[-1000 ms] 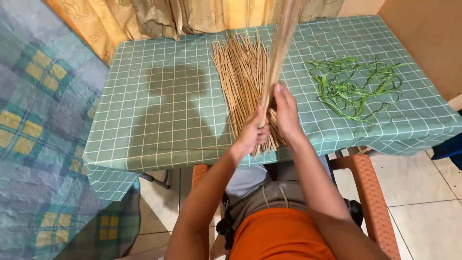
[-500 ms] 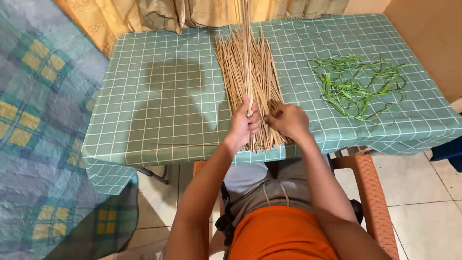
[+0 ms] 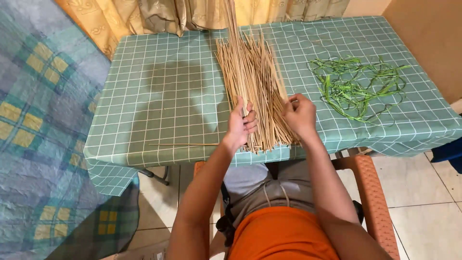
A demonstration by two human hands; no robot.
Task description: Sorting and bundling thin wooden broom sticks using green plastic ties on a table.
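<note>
A pile of long, thin tan sticks (image 3: 250, 77) lies lengthwise on a table with a green checked cloth (image 3: 159, 96). My left hand (image 3: 240, 123) is closed around a small bunch of these sticks near their lower ends; the bunch rises toward the top of the view. My right hand (image 3: 299, 114) rests on the right side of the pile near its lower end, fingers curled on the sticks. One single stick (image 3: 183, 144) lies crosswise on the cloth, left of my left hand.
A tangle of green leaf strips (image 3: 358, 86) lies on the right part of the table. Curtains (image 3: 183, 14) hang behind it. A blue and yellow plaid fabric (image 3: 38, 120) is at the left. I sit on an orange plastic chair (image 3: 370, 192) over a tiled floor.
The raised bunch has swung from leaning right to nearly upright over the pile. My hands have dropped onto the pile's lower end, and my right hand has moved apart from the left.
</note>
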